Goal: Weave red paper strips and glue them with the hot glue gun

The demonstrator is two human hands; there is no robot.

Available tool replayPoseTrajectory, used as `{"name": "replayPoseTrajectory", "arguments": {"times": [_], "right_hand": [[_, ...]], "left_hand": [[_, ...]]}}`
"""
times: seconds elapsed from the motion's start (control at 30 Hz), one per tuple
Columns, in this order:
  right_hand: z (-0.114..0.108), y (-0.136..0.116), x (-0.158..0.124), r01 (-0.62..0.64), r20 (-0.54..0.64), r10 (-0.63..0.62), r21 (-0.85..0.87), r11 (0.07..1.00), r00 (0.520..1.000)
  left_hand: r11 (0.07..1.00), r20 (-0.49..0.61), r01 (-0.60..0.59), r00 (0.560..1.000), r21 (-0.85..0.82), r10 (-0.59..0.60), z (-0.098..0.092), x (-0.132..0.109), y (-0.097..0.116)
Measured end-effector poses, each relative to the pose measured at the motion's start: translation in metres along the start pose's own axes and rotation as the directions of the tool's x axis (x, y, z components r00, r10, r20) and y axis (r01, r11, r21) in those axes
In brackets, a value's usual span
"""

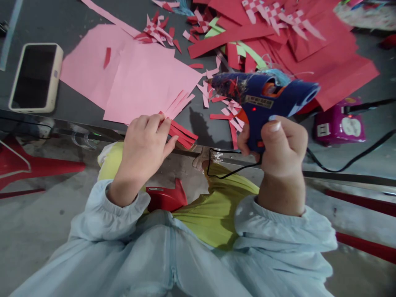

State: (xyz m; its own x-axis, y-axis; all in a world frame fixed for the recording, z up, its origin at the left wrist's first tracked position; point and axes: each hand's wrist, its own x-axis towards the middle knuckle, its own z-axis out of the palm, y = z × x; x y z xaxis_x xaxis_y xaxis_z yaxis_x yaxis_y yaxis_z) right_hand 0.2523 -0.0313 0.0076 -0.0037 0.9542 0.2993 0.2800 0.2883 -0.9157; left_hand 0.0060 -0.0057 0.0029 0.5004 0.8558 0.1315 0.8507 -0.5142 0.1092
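Here, my right hand (pixel 278 144) is wrapped tight round the grip of a blue glue gun (pixel 262 97), thumb across the handle, holding it up over the near edge of the dark desk (pixel 77 105). The gun's nozzle points to my left, and a small red light shows on its side. A thin black cord (pixel 235 173) loops below the handle.

My left hand (pixel 145 142) rests at the desk edge, fingers closed on a bundle of red and pink paper strips (pixel 181 132), which fan out to the right from under my fingertips. The strips and the gun are near each other but apart.

Behind the strips lie two overlapping pink sheets (pixel 145 82). Small cut scraps and woven red-and-pink pieces (pixel 154 31) are scattered beyond them. A pile of red paper (pixel 334 62) fills the far right. A phone (pixel 34 78) lies screen up at the far left. A purple device (pixel 338 123) sits to the right of the gun.
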Motion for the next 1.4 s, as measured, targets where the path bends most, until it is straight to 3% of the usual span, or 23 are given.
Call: {"name": "replayPoseTrajectory", "arguments": {"times": [0.7,1.07,1.23,1.4], "right_hand": [[0.000,0.002,-0.001,-0.024,0.031,0.023,0.027,0.999,0.999],[0.009,0.005,0.008,-0.063,-0.057,0.067,0.077,0.995,0.996],[0.016,0.006,0.017,-0.075,-0.075,0.091,0.191,0.979,0.993],[0.023,0.005,0.026,-0.090,-0.106,0.110,0.182,0.979,0.988]], "left_hand": [[0.998,-0.001,0.004,1.000,0.069,-0.004,-0.003,0.003,0.004],[0.978,-0.158,0.087,0.980,-0.188,-0.118,0.012,-0.001,-0.009],[0.994,-0.128,0.064,0.989,-0.092,-0.076,0.013,0.000,-0.010],[0.999,-0.121,0.034,0.992,-0.032,-0.037,0.012,0.002,-0.009]]}}
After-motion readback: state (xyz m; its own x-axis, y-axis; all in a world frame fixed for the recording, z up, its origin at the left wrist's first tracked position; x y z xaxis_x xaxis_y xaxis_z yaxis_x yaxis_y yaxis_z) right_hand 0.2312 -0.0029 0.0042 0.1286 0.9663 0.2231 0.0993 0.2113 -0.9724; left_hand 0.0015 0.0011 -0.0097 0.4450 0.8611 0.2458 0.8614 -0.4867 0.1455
